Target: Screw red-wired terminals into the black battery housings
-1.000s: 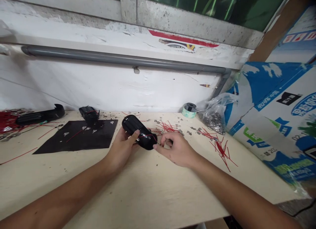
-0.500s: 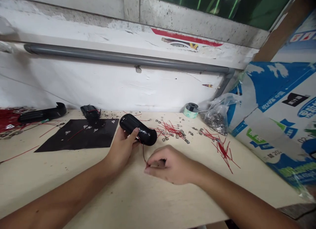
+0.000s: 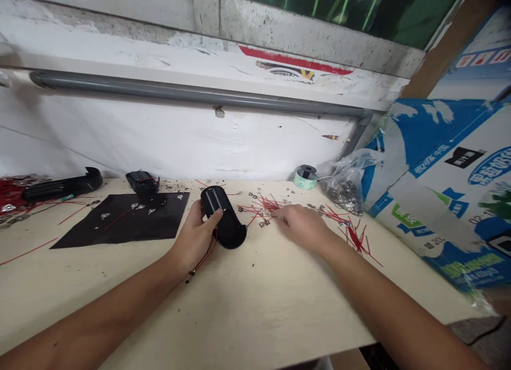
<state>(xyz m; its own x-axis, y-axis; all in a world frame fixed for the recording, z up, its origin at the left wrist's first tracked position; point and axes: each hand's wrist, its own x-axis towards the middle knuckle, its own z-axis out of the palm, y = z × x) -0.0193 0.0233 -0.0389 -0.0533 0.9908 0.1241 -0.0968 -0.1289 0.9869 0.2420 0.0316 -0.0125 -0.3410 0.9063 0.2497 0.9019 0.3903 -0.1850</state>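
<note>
My left hand (image 3: 194, 238) grips a black oval plastic housing (image 3: 223, 221) and holds it just above the pale tabletop (image 3: 247, 306). A thin red and black wire (image 3: 202, 261) hangs from the housing below my palm. My right hand (image 3: 302, 226) lies to the right of the housing. Its fingers are drawn together at the edge of a loose pile of short red wires with small metal terminals (image 3: 261, 206). I cannot make out what the fingertips pinch.
A black mat (image 3: 120, 229) with a few terminals lies at the left, with two more black housings (image 3: 142, 181) (image 3: 64, 186) behind it. A solder spool (image 3: 305, 177), a plastic bag of metal parts (image 3: 346, 186) and a blue-and-white carton (image 3: 447, 189) stand at the right. More red wires (image 3: 357, 237) lie scattered.
My right hand has left the spot in front of the housing and moved up and right to the red wire pile. The housing has turned more upright in my left hand, its wire now hanging free.
</note>
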